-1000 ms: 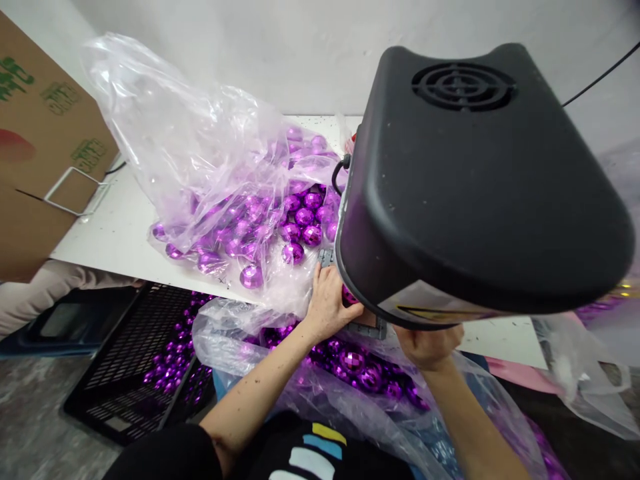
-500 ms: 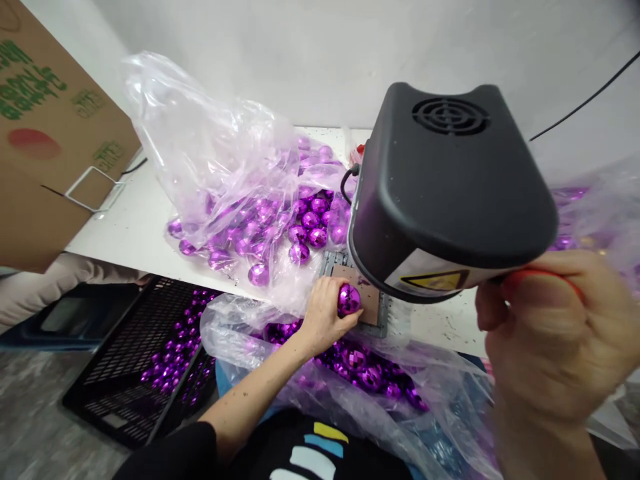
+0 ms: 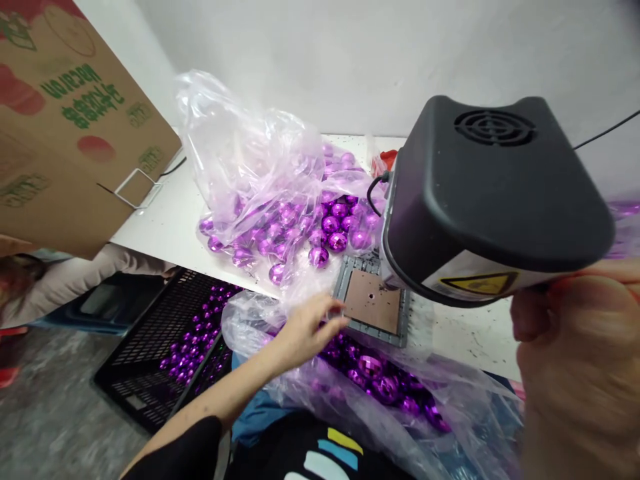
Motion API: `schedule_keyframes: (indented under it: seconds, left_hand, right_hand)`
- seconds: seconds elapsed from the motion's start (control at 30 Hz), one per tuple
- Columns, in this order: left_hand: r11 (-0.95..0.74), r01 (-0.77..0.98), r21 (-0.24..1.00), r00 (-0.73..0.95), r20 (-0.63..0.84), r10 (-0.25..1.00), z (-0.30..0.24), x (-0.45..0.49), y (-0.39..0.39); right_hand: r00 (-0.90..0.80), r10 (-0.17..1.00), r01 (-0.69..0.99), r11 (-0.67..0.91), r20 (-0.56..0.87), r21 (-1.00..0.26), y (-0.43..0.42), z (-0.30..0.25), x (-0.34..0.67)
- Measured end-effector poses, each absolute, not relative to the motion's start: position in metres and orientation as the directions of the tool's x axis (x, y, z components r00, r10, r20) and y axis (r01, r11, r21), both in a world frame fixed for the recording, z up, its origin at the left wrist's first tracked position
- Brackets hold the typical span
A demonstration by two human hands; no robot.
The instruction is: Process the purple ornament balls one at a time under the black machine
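Your left hand (image 3: 311, 331) no longer pinches a purple ball; fingers apart, it's free beside the brown plate (image 3: 373, 312); whether your right hand (image 3: 587, 340) grips anything, I can't tell

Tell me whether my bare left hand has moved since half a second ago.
Yes. Judged against the flat, square brown board, your left hand has drawn back, mainly leftward: its fingers reached over the board, and now they are near its left edge.

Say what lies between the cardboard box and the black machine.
In the head view, mainly a clear bag and purple balls lie on the white table between box and machine.
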State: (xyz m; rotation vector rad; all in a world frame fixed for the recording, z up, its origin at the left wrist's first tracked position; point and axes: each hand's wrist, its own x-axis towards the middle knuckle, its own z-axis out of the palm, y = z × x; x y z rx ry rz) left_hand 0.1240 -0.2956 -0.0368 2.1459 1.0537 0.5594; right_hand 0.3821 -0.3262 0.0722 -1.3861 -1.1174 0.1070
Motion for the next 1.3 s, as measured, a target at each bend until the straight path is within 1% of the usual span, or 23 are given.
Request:
schedule_keyframes:
  seconds: [0.03, 0.07, 0.1, 0.17, 0.2, 0.23, 0.27, 0.3, 0.33, 0.4, 0.47, 0.5, 0.53, 0.57, 0.6, 0.67, 0.77, 0.83, 0.93, 1.0, 1.07, 1.2, 1.3]
  left_hand:
    - [-0.477, 0.539, 0.694, 0.523, 0.168, 0.836, -0.036, 0.128, -0.278]
    - [-0.507, 0.591, 0.627, 0.482, 0.23, 0.846, -0.037, 0.131, -0.259]
    - [-0.513, 0.662, 0.546, 0.452, 0.255, 0.855, -0.042, 0.133, -0.241]
    - [-0.455, 0.802, 0.387, 0.406, 0.206, 0.89, -0.055, 0.133, -0.211]
    - [-0.42, 0.844, 0.334, 0.385, 0.168, 0.907, -0.062, 0.132, -0.2]
    - [-0.393, 0.867, 0.305, 0.37, 0.132, 0.919, -0.068, 0.13, -0.192]
    - [-0.378, 0.873, 0.307, 0.363, 0.108, 0.926, -0.071, 0.127, -0.187]
    - [-0.369, 0.864, 0.342, 0.359, 0.097, 0.928, -0.072, 0.124, -0.185]
    - [-0.36, 0.84, 0.407, 0.35, 0.102, 0.931, -0.07, 0.121, -0.186]
    - [-0.326, 0.724, 0.608, 0.311, 0.134, 0.941, -0.059, 0.118, -0.195]
    - [-0.244, 0.485, 0.84, 0.274, 0.119, 0.954, -0.045, 0.119, -0.212]
    - [-0.17, 0.332, 0.928, 0.29, 0.071, 0.954, -0.039, 0.122, -0.221]
    - [-0.07, 0.181, 0.981, 0.335, 0.005, 0.942, -0.035, 0.126, -0.23]
    - [0.051, 0.054, 0.997, 0.397, -0.069, 0.915, -0.033, 0.13, -0.238]
    - [0.174, -0.039, 0.984, 0.457, -0.137, 0.879, -0.033, 0.135, -0.245]
    - [0.355, -0.145, 0.924, 0.526, -0.231, 0.819, -0.037, 0.143, -0.253]
    - [0.453, -0.201, 0.869, 0.535, -0.29, 0.793, -0.047, 0.152, -0.255]
    - [0.428, -0.165, 0.888, 0.529, -0.287, 0.799, -0.053, 0.156, -0.254]
    - [0.293, -0.056, 0.954, 0.499, -0.228, 0.836, -0.06, 0.163, -0.255]
    - [0.227, -0.013, 0.974, 0.487, -0.192, 0.852, -0.063, 0.167, -0.258]
    - [0.214, -0.008, 0.977, 0.483, -0.183, 0.856, -0.066, 0.168, -0.261]
    - [0.223, -0.058, 0.973, 0.463, -0.171, 0.869, -0.068, 0.159, -0.26]
    - [0.219, -0.017, 0.975, 0.468, -0.186, 0.864, -0.064, 0.149, -0.256]
  right_hand:
    - [0.548, 0.633, 0.497, 0.279, 0.546, -0.822, -0.325, 0.073, 0.381]
    - [0.576, 0.614, 0.464, 0.299, 0.54, -0.834, -0.323, 0.073, 0.38]
    - [0.589, 0.598, 0.454, 0.312, 0.544, -0.835, -0.322, 0.074, 0.379]
    - [0.574, 0.591, 0.478, 0.32, 0.567, -0.818, -0.32, 0.074, 0.378]
    - [0.564, 0.598, 0.486, 0.318, 0.569, -0.814, -0.32, 0.075, 0.378]
    - [0.558, 0.603, 0.489, 0.315, 0.569, -0.813, -0.32, 0.075, 0.378]
    - [0.553, 0.613, 0.488, 0.311, 0.565, -0.815, -0.321, 0.075, 0.379]
    - [0.552, 0.619, 0.483, 0.308, 0.558, -0.82, -0.321, 0.075, 0.379]
    - [0.555, 0.62, 0.479, 0.306, 0.554, -0.823, -0.321, 0.075, 0.379]
    - [0.557, 0.628, 0.466, 0.305, 0.543, -0.831, -0.321, 0.075, 0.38]
    - [0.564, 0.633, 0.453, 0.3, 0.53, -0.84, -0.32, 0.075, 0.38]
    - [0.57, 0.631, 0.449, 0.298, 0.527, -0.842, -0.319, 0.076, 0.38]
    - [0.574, 0.634, 0.444, 0.291, 0.518, -0.848, -0.319, 0.076, 0.38]
    - [0.578, 0.636, 0.441, 0.284, 0.511, -0.851, -0.319, 0.077, 0.38]
    - [0.578, 0.639, 0.441, 0.279, 0.508, -0.853, -0.319, 0.077, 0.38]
    - [0.567, 0.654, 0.443, 0.271, 0.502, -0.854, -0.319, 0.078, 0.381]
    - [0.543, 0.666, 0.472, 0.262, 0.512, -0.842, -0.321, 0.078, 0.381]
    - [0.533, 0.673, 0.49, 0.248, 0.512, -0.836, -0.322, 0.078, 0.382]
    - [0.535, 0.681, 0.492, 0.23, 0.5, -0.84, -0.323, 0.079, 0.381]
    - [0.539, 0.678, 0.482, 0.237, 0.499, -0.843, -0.323, 0.079, 0.381]
    - [0.544, 0.672, 0.475, 0.248, 0.502, -0.845, -0.323, 0.079, 0.381]
    - [0.53, 0.685, 0.481, 0.243, 0.5, -0.842, -0.322, 0.079, 0.382]
    - [0.532, 0.677, 0.481, 0.253, 0.509, -0.839, -0.321, 0.078, 0.382]
